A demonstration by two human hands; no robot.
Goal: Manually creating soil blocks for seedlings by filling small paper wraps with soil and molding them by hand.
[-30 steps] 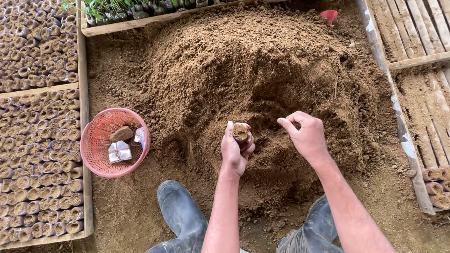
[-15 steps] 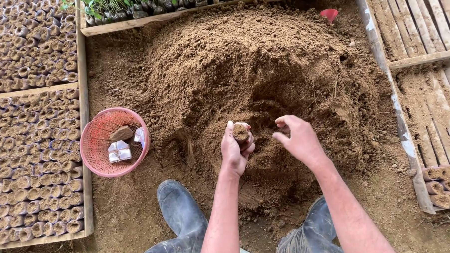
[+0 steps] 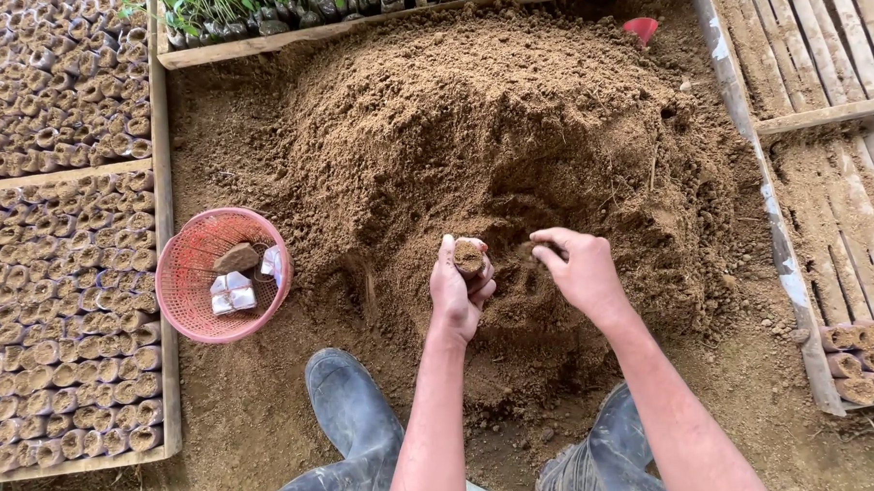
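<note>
Left hand wraps a soil-filled little pot upright, mouth up beside the soil heap; right hand, fingers pinched together, hovers just beside it.

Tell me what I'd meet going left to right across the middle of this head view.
Rows of soil-filled pots → pink basket → left hand holding a small soil-filled pot → right hand pinching soil → soil heap's right slope → wooden edging board → slatted wooden rack.
</note>
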